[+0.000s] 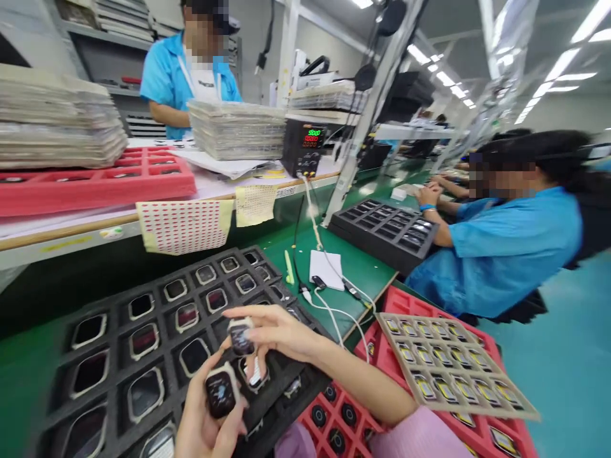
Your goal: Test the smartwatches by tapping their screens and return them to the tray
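Observation:
My left hand (pixel 205 416) is closed around a smartwatch body (pixel 222 391) with a dark screen and a pale metal frame. Just above it, my right hand (pixel 281 334) grips a second smartwatch body (pixel 241 336), thumb or finger resting over its lit screen. Both are held over a black foam tray (pixel 117 346) whose square pockets hold several similar watch bodies. Under my right fingers another watch body (pixel 255 372) sits in its pocket, partly hidden by them.
Cables and a white notepad (pixel 326 268) lie right of the tray. A black power supply (pixel 303 147) stands on the shelf. Red trays (pixel 520 420) and a beige tray (pixel 465 402) sit at the lower right. Two co-workers in blue are nearby, one beside another black tray (pixel 372 245).

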`<state>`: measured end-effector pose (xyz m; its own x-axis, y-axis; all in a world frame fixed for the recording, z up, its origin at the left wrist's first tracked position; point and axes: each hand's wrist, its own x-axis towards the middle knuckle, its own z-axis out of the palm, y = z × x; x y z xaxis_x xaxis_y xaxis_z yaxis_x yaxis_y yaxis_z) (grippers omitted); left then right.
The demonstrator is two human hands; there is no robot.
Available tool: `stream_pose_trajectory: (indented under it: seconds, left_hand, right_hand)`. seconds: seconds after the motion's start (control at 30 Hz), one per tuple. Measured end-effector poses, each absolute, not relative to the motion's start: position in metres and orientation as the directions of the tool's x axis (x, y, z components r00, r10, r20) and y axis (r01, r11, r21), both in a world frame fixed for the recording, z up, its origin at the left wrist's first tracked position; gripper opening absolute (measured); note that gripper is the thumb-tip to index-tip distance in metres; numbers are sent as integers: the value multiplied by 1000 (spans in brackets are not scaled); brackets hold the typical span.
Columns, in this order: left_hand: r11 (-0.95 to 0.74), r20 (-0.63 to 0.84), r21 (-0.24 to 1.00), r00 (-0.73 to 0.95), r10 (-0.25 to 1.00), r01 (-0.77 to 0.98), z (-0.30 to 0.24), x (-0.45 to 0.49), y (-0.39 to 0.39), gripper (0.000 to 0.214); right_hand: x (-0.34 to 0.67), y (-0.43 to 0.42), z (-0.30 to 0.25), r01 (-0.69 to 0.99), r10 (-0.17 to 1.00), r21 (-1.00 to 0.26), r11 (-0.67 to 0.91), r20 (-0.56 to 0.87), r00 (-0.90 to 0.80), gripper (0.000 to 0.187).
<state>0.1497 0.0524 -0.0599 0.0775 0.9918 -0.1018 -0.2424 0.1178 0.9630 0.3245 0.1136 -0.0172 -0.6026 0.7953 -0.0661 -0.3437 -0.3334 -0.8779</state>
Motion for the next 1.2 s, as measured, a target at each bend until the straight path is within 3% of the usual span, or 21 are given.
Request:
stream_pose_trajectory:
  seconds: [0.27,0.43,0.73,0.97,1.2]
  left_hand:
    - [217,-176,847,129,976,-484,-59,150,63,48]
    - [255,-211,832,145,967,-493,-61,147,63,49]
    - [197,-151,885,140,979,-423,-53,148,57,44]
    - [149,-94,926,172,981,-346,-47,146,54,41]
    - [149,-89,917,175,981,-371,-45,145,54,43]
  right_hand:
    - [324,114,-17,-309,887,-916,-255,-95,-451,47]
    - [322,112,-16,-267,887,-939,-215,-73,-456,41]
    - [322,109,-18,-246,904,-958,-144,-26,-426,51]
    - [317,102,-16,-142,941,-987,-77,-25,-339,49]
    - [326,108,-4,-12,852,-998,-61,-46,-522,76]
